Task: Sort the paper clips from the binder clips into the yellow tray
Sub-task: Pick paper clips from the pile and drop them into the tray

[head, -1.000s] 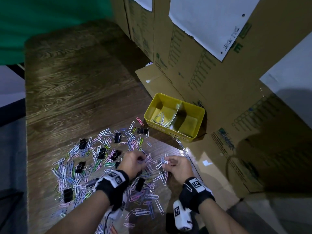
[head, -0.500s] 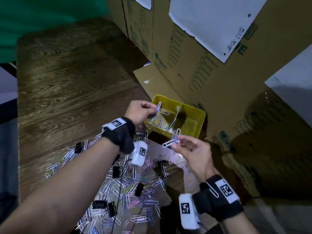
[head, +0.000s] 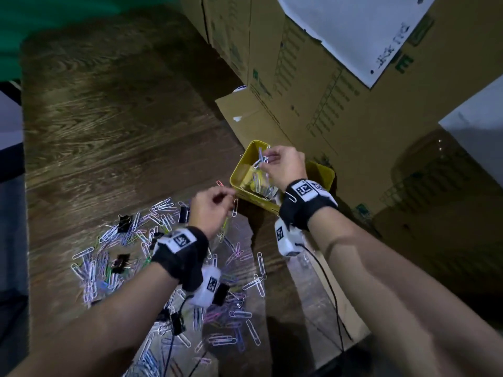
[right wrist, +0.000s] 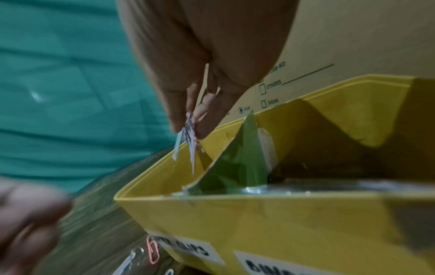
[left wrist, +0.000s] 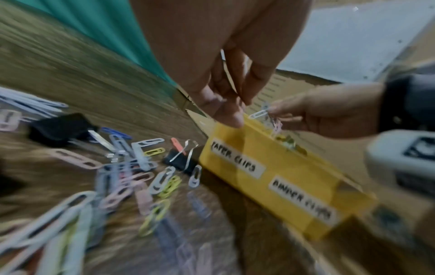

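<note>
The yellow tray (head: 239,171) (left wrist: 294,197) (right wrist: 259,214) stands against the boxes, labelled for paper clips on the left and binder clips on the right. My right hand (head: 268,159) (right wrist: 190,126) (left wrist: 277,113) hovers over the left compartment and pinches a few paper clips (head: 260,160) (right wrist: 186,143) that dangle over it. My left hand (head: 217,204) (left wrist: 228,108) hangs just left of the tray's front corner, fingers loosely curled, holding nothing. A heap of coloured paper clips (head: 130,240) (left wrist: 132,167) mixed with black binder clips (head: 123,223) (left wrist: 58,128) covers the table in front.
Cardboard boxes (head: 313,91) with white sheets (head: 353,31) wall off the back and right. The wooden table (head: 109,118) stretches left and far. Wrist camera cables (head: 332,295) trail toward me. A stray clip (head: 291,197) hangs on my right wristband.
My right hand has carried its clips from in front of the tray to above the left compartment. My left hand, above the tray before, has drawn back toward the heap, empty.
</note>
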